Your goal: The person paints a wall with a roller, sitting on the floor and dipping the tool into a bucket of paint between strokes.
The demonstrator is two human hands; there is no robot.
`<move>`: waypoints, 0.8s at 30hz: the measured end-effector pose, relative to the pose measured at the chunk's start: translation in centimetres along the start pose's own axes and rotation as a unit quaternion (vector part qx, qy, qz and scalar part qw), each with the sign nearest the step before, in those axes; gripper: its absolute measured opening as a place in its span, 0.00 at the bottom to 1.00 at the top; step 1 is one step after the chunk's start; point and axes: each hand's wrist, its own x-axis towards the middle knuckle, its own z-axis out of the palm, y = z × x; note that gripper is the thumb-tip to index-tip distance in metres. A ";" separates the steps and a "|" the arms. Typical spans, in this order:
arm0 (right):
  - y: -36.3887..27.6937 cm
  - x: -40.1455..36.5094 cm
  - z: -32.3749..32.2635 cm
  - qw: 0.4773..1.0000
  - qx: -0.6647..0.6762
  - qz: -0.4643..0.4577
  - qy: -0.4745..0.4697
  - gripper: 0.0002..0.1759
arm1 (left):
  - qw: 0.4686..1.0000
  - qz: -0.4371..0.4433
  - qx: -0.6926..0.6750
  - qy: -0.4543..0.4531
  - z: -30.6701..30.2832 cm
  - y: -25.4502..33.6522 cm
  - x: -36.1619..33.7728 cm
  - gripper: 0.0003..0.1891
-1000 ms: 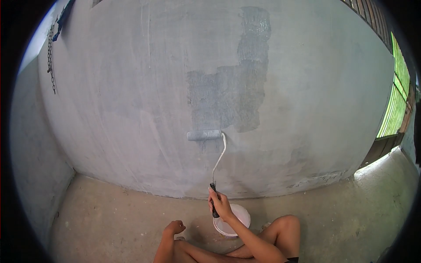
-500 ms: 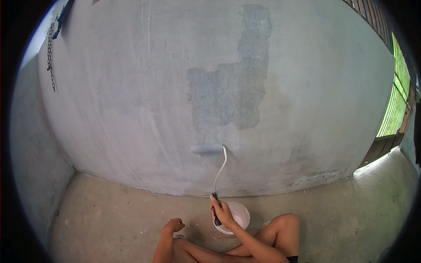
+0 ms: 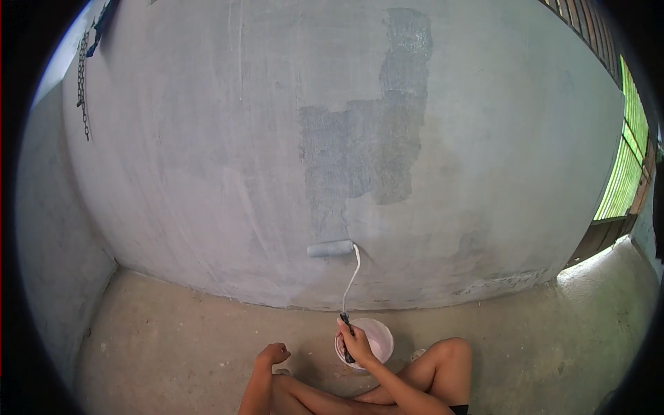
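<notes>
While the right hand (image 3: pixel 354 344) grips its slim black handle (image 3: pixel 349 357), the grey cylindrical roller (image 3: pixel 330 248) shows a bent white rod (image 3: pixel 353 277); left hand (image 3: pixel 277 353) curled, cannot tell whether closed.

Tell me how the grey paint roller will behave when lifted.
The grey cylindrical sleeve will probably spin, being round. The thin white wire frame looks stiff, holding the sleeve beyond the black handle. Expect some head-heaviness, perhaps, with the bulky sleeve at the far end.

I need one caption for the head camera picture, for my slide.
The right hand holds a paint roller against the grey wall, below a darker patch.
</notes>
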 end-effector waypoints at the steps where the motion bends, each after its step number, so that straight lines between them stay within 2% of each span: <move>1: 0.1 0.0 -0.1 1.000 0.000 0.000 0.001 0.23 | 1.000 0.001 0.000 0.000 -0.1 0.2 -0.1 0.19; 4: -0.6 0.0 0.5 1.000 0.017 0.012 -0.004 0.23 | 1.000 -0.006 -0.001 -0.015 -0.3 0.3 -0.2 0.20; 9: -4.2 1.6 3.2 0.999 0.022 -0.043 0.007 0.24 | 1.000 -0.017 0.002 -0.014 -0.4 0.5 -0.5 0.20; 13: -4.1 2.2 3.7 0.998 0.028 -0.056 0.004 0.24 | 1.000 -0.009 0.008 -0.017 -0.2 0.2 -0.2 0.20; 20: 0.4 -0.5 2.3 0.999 0.004 0.025 0.039 0.24 | 1.000 -0.017 0.007 -0.018 -0.2 0.4 -0.1 0.20; 24: -1.1 -0.7 3.2 0.997 0.048 0.056 0.033 0.24 | 0.999 -0.018 0.017 -0.023 -0.3 0.5 -0.1 0.20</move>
